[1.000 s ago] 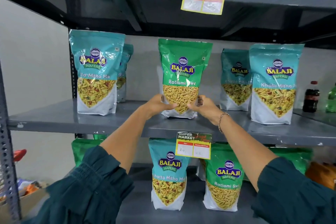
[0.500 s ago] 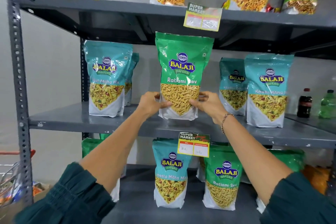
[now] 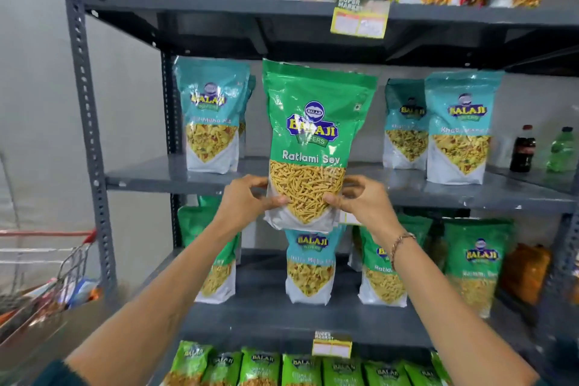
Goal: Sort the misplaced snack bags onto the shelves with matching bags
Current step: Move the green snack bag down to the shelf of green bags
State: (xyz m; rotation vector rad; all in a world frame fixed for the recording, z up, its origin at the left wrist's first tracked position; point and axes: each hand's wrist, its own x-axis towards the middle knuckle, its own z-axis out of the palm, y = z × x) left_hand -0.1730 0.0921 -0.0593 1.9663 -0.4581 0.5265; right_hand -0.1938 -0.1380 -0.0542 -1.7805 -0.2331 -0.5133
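Holding a green bag off the shelf

Gripping a green Ratlami Sev bag (image 3: 315,147) near its bottom corners, the left hand (image 3: 247,202) and right hand (image 3: 360,202) hold it upright in the air, in front of the middle shelf (image 3: 163,174). Fingers of both hands are curled closed around the bag's lower edges, thumbs on its front. Teal bags (image 3: 211,116) stand on that shelf to either side. Below, one teal bag (image 3: 310,266) stands among green Sev bags (image 3: 477,263). A cola bottle (image 3: 522,149) stands at far right.
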